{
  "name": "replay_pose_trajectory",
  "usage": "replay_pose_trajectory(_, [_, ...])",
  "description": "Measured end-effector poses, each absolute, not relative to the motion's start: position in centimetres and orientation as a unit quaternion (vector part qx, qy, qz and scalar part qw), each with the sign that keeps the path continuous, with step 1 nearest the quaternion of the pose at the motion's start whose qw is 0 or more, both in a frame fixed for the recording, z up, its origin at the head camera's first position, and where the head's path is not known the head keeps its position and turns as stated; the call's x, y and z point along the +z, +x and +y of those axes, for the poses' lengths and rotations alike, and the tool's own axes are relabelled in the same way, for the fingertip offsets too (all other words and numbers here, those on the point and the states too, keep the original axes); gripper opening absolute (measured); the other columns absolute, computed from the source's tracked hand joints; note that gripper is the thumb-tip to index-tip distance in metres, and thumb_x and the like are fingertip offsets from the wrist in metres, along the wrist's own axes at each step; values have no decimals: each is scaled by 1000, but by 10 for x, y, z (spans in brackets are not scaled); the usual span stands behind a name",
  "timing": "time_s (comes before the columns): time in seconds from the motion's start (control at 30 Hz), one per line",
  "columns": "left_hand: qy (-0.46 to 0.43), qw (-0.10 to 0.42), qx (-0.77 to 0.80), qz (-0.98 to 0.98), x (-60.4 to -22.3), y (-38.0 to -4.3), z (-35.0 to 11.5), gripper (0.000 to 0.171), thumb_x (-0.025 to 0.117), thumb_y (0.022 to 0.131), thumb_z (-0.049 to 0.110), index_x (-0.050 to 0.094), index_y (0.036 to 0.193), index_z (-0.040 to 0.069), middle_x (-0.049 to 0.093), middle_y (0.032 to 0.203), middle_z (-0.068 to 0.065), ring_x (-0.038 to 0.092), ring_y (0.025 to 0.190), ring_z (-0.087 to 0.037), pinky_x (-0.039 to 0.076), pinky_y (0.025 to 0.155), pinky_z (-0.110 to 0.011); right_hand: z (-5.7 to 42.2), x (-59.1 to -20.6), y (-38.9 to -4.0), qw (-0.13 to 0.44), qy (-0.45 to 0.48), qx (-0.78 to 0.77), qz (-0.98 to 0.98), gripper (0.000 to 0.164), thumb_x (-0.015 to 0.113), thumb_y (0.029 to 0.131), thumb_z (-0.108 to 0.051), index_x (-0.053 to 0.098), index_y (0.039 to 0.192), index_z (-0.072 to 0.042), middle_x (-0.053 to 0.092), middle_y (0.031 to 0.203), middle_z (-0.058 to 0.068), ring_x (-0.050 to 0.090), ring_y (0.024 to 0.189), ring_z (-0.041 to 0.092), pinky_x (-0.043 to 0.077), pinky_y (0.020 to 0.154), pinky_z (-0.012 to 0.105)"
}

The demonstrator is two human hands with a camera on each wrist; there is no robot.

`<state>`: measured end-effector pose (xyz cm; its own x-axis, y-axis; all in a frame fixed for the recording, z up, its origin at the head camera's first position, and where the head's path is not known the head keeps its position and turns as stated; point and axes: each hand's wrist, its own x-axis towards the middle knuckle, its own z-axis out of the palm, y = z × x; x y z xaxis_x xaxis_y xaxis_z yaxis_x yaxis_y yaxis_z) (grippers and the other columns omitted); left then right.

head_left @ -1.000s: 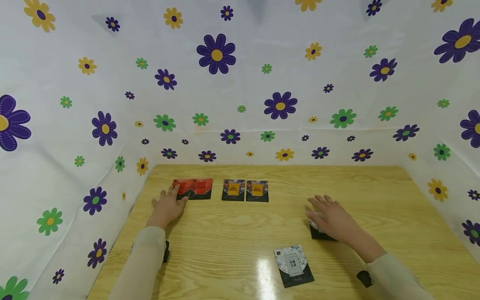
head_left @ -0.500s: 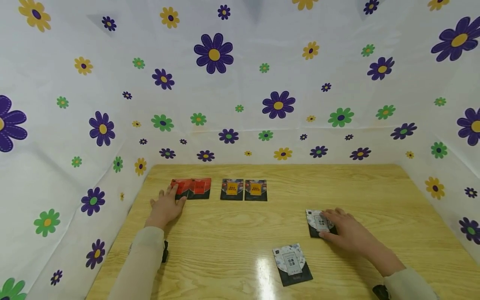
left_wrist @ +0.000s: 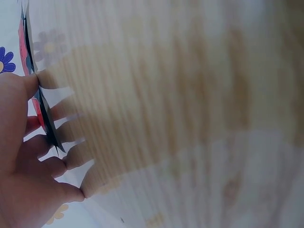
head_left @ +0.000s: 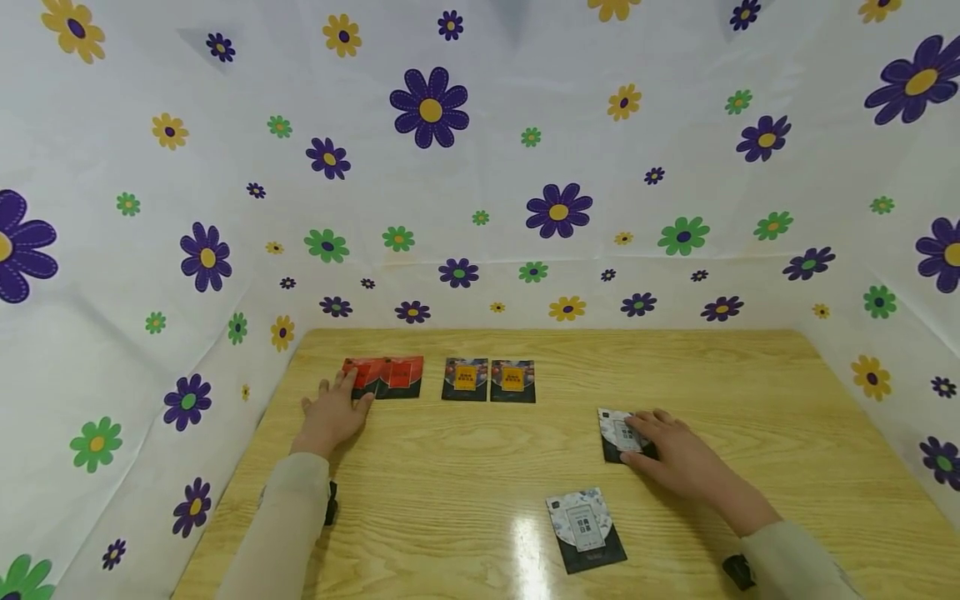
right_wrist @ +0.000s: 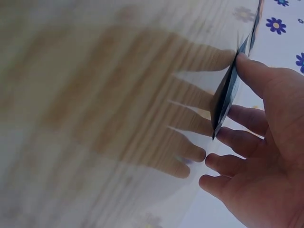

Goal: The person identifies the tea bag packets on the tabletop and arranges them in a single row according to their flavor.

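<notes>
At the back left, two red-and-black packets (head_left: pixel 401 377) lie side by side. My left hand (head_left: pixel 332 419) rests on the left one, its fingers spread and the thumb by the near edge. In the left wrist view, the hand's thumb (left_wrist: pixel 29 84) touches the packet seen edge-on. My right hand (head_left: pixel 678 457) lies over the right part of a white-and-black packet (head_left: pixel 611 433), fingertips and thumb pressing on it from above. The right wrist view shows that packet (right_wrist: pixel 223 102) edge-on against the table, under the thumb and fingers. Part of it is hidden by the hand.
Two dark packets with yellow labels, the left one (head_left: pixel 465 379) and the right one (head_left: pixel 513 381), lie at the back centre. Another white-and-black packet (head_left: pixel 587 531) lies tilted near the front. Flowered white cloth (head_left: pixel 480 167) walls off the back and sides of the wooden table (head_left: pixel 442 483).
My right hand came down onto the white-and-black packet and slid it a little to the left and away from me. The left hand has stayed on the red packet.
</notes>
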<state>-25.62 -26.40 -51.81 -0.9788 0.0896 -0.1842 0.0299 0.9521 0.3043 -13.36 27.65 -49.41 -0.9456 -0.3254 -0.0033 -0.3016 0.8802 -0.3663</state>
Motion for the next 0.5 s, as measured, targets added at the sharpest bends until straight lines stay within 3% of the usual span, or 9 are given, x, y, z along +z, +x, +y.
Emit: replay_pose_trajectory(0.5, [27,104,150,983,-517,-256,-264,75,41,113,46,16,169,2,15,172,-31,11,156,-62,9,116,-87,254,-496,-164,44,-165,-180,969,62,69,103,-36,56,150,2,53,152,32,42,144,61,35,116,75])
